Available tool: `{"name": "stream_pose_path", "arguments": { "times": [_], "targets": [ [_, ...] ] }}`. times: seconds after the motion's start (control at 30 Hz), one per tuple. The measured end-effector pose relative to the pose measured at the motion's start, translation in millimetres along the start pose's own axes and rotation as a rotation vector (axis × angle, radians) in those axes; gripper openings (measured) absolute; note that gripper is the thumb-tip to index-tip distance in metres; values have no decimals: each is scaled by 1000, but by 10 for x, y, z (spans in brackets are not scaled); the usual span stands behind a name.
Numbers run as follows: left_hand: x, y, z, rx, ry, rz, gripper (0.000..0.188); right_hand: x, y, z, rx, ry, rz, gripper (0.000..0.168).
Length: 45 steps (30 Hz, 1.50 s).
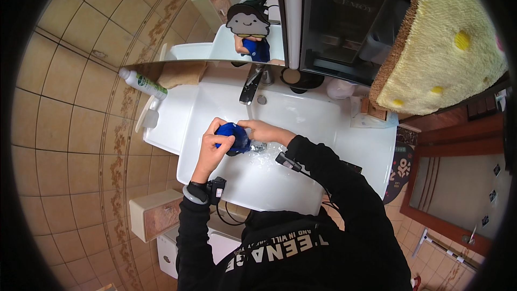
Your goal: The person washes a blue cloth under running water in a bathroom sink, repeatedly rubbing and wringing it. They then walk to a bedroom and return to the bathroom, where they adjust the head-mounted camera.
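A wet blue item (233, 137), apparently cloth, is held over the white washbasin (282, 194) under the tap. My left hand (213, 147) grips its left side, thumb across the front and fingers behind. On its upper right edge are the fingers of my right hand (264, 132), which seem to pinch it; the fingertips are partly hidden. Water from the black-and-chrome faucet (251, 85) runs down onto the item and splashes into the basin just right of it. The item's underside is out of sight.
Left of the basin stand a white spray bottle (143, 83) and a soap dish (147, 118). A mirror (181, 28) rises behind the faucet. A yellow towel (448, 48) hangs at the upper right. Small boxes (373, 109) lie on the right ledge. Cabled devices (217, 190) sit on both wrists.
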<state>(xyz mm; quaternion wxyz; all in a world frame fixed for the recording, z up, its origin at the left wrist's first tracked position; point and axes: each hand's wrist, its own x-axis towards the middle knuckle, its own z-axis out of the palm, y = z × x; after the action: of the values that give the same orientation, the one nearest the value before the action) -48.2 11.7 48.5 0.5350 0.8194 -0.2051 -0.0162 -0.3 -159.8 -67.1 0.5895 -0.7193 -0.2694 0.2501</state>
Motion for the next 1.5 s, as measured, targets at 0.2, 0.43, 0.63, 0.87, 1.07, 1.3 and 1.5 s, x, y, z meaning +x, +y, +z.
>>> {"name": "stream_pose_path", "arguments": {
  "times": [0.2,0.43,0.63,0.87,1.07,1.3,1.5],
  "targets": [
    [66,-324,-35,79,-28,-133,13,-190,248,-444,375,113,87,12],
    [222,-674,380,270,-77,-15,44,-207,303,-501,299,340,208,15],
    [257,-904,669,221,-92,-380,44,-174,398,-427,601,470,208,29],
    [219,-1284,751,-363,32,-447,25,-176,435,-410,212,332,216,41],
    [135,-1268,765,-102,-103,-323,32,-190,321,-447,96,-140,297,27],
    [-24,-1532,814,19,-262,-468,41,-83,245,-382,557,425,332,21],
    [-47,-1316,818,-733,72,-623,39,-152,242,-400,406,455,271,23]
  ]
}}
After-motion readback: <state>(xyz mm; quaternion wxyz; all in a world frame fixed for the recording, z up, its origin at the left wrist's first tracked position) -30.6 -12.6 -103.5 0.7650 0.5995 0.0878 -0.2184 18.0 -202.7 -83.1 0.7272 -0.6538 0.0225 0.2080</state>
